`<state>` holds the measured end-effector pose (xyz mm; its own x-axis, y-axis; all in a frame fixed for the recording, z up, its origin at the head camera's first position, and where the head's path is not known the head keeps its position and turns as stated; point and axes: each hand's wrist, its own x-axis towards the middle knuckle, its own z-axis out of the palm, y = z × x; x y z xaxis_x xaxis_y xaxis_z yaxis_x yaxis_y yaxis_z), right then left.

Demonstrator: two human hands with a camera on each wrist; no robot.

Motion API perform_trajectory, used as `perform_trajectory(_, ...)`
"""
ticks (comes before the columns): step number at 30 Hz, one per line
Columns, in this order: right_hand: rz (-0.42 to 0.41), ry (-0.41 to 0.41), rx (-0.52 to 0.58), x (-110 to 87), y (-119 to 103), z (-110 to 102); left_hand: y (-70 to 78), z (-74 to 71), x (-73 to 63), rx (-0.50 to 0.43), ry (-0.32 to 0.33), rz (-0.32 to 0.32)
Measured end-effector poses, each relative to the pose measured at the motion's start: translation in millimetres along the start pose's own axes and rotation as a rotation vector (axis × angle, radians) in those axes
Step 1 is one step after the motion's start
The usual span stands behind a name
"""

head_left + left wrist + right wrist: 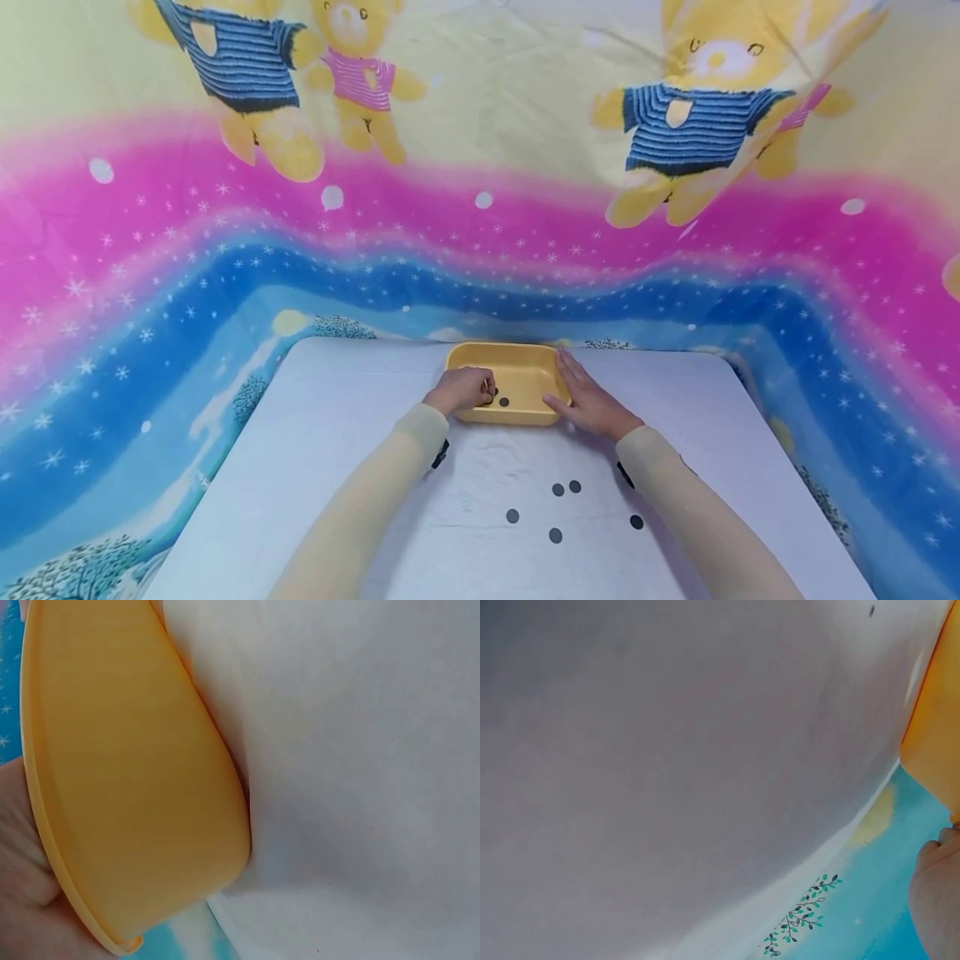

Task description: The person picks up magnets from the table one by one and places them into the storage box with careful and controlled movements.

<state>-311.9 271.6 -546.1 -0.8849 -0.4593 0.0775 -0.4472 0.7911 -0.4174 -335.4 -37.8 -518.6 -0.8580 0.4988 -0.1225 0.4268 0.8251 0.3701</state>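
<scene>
A yellow plastic box [525, 354] stands at the far edge of the white table. My left hand [459, 390] reaches over its left rim with the fingers curled, pinching a dark round disc [489, 401] at the fingertips. Another dark disc [504, 402] lies on the box's floor just right of them. My right hand [592, 404] rests against the box's right end, fingers stretched along the rim and thumb spread toward the near side. In the left wrist view the box wall [142, 772] hides the fingertips; part of the left hand [26, 877] shows behind the rim.
Several dark discs [556, 536] lie scattered on the white tabletop [450, 533] nearer to me, one of them beside the right forearm [697, 500]. A printed cloth with bears [480, 242] hangs behind and around the table.
</scene>
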Motion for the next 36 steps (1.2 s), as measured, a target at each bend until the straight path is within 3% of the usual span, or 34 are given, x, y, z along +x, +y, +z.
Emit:
perform_trajectory(22, -0.008, 0.008, 0.002, 3.3, 0.6, 2.0, 2.6, -3.2, -3.9, 0.023, 0.014, -0.014)
perform_trajectory(36, -0.021, 0.021, -0.019, 0.2, -4.3, -2.6, 9.2, -8.6, -8.6, -0.027, 0.107, 0.022)
